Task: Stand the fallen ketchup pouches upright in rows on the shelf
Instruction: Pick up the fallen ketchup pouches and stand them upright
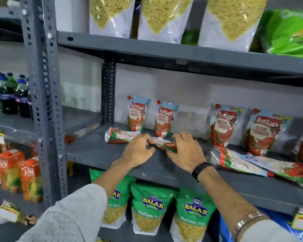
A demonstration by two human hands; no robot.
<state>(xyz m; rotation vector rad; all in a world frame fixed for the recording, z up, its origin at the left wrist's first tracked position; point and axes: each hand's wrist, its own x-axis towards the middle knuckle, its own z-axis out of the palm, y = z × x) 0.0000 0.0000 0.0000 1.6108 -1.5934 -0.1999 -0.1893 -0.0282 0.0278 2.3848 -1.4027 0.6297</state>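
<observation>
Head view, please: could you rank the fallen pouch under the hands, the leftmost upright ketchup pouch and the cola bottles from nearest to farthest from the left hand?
1. Fallen pouch: in the left hand's grip.
2. Leftmost upright pouch: behind, at the shelf's back.
3. Cola bottles: far left, next bay.

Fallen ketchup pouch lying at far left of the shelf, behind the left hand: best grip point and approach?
Probably the fallen pouch at its near right end, beside the left hand, pinched across the flat faces from the front. It lies lengthwise along the shelf, that end nearest and unobstructed.
</observation>
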